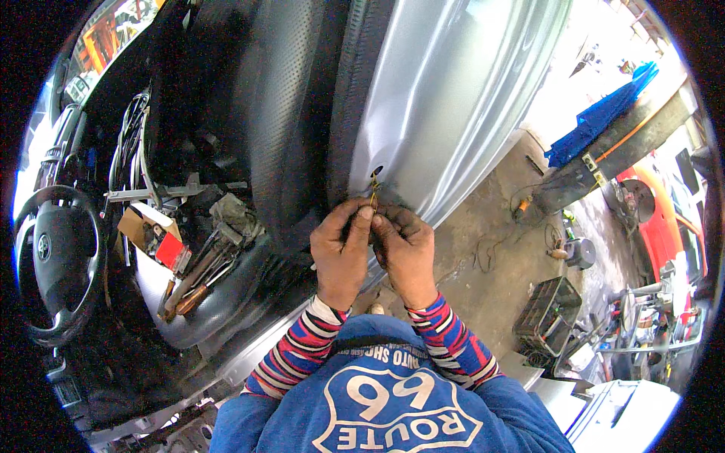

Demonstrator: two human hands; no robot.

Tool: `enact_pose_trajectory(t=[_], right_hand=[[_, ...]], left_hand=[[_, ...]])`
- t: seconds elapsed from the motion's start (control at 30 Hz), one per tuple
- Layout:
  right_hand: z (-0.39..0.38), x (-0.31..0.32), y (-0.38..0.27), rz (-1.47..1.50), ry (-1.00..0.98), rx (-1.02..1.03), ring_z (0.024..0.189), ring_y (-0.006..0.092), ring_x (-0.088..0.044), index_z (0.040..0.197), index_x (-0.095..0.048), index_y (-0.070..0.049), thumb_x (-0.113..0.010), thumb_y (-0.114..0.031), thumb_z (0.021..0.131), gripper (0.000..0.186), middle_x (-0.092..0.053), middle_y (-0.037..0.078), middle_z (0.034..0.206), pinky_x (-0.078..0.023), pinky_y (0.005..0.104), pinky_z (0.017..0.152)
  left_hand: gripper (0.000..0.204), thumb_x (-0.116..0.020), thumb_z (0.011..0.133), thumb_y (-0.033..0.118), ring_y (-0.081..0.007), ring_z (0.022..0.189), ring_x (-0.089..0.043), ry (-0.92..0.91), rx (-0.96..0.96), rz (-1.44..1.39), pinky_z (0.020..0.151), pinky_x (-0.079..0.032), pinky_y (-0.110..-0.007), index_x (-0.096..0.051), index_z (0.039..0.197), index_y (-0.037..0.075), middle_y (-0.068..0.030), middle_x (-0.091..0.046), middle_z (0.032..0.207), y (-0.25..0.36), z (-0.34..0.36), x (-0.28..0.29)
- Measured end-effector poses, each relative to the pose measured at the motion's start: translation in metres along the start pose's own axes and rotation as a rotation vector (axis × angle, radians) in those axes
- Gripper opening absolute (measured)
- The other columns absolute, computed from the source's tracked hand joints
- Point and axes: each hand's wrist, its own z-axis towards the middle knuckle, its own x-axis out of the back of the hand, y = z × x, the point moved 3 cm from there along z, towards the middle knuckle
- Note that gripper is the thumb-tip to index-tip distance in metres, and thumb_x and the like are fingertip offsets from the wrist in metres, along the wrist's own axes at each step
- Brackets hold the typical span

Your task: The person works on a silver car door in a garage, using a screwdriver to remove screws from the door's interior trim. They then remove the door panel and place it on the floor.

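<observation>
Thin yellow and dark wires [374, 186] come out of a small round hole [377, 171] in a silver car body panel [430, 113]. Just below that hole, my left hand [340, 257] pinches the wires between thumb and fingers. My right hand [408, 253] is closed at the same spot, its fingertips meeting those of the left on the wires. The wire ends are hidden behind my fingers. Dark smudges mark the silver surface beside my fingertips, and both hands look grimy.
To the left lies the car's stripped interior, with a steering wheel [64, 264], an open carton [147, 226] and several hand tools [198, 291] on a black surface. A black crate [547, 315] stands on the floor at right. Farther off are a blue tarp [600, 113] and a red vehicle [657, 211].
</observation>
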Motion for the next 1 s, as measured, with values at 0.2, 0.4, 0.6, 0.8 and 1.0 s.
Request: enact_pose_trajectory(t=[0.2,0.4,0.6,0.8,1.0], right_hand=[[-0.004,-0.001,0.006,0.078,0.032,0.114,0.058,0.0068,-0.052,0.108,-0.069,0.0,-0.065,-0.007,0.097,0.014,-0.064,0.001,0.077,-0.042,0.0256,0.05],[-0.002,0.001,0.008,-0.059,0.019,0.26,0.061,0.0073,-0.055,0.112,-0.067,0.003,-0.065,-0.006,0.098,0.017,-0.066,0.002,0.08,-0.045,0.0229,0.054],[0.003,0.009,0.003,-0.261,0.026,0.401,0.063,0.0077,-0.056,0.108,-0.069,0.004,-0.064,-0.002,0.095,0.014,-0.067,0.004,0.08,-0.046,0.024,0.055],[0.005,0.007,-0.004,-0.249,0.007,0.502,0.062,0.0073,-0.056,0.104,-0.069,0.002,-0.064,0.0,0.095,0.011,-0.068,0.004,0.078,-0.046,0.0249,0.055],[0.002,-0.002,0.002,-0.165,-0.051,0.382,0.06,0.0066,-0.055,0.103,-0.069,0.002,-0.064,-0.001,0.095,0.009,-0.068,0.003,0.078,-0.046,0.0247,0.053]], left_hand=[[0.019,-0.072,0.093,0.01,-0.0226,0.076,-0.065,0.058,-0.232,0.31,0.07,-0.053,-0.031,-0.074,0.11,0.002,-0.0116,-0.069,0.093,0.018,0.0,0.007],[0.037,-0.076,0.077,0.005,-0.0295,0.08,-0.062,0.044,-0.856,0.87,0.064,-0.051,-0.04,-0.075,0.113,0.015,-0.0118,-0.057,0.095,0.049,0.003,0.017],[0.025,-0.075,0.077,0.009,-0.029,0.076,-0.065,-0.146,-0.733,0.819,0.062,-0.054,-0.039,-0.072,0.101,0.012,-0.0077,-0.06,0.09,0.05,0.015,0.02],[0.012,-0.067,0.081,0.012,-0.0361,0.065,-0.067,-0.17,-0.573,0.845,0.059,-0.055,-0.046,-0.065,0.091,0.008,-0.0139,-0.066,0.083,0.046,0.012,0.015],[0.008,-0.058,0.081,0.008,-0.0363,0.055,-0.061,-0.247,-0.343,0.636,0.051,-0.047,-0.044,-0.057,0.082,0.0,-0.0185,-0.059,0.063,0.036,0.017,0.027]])
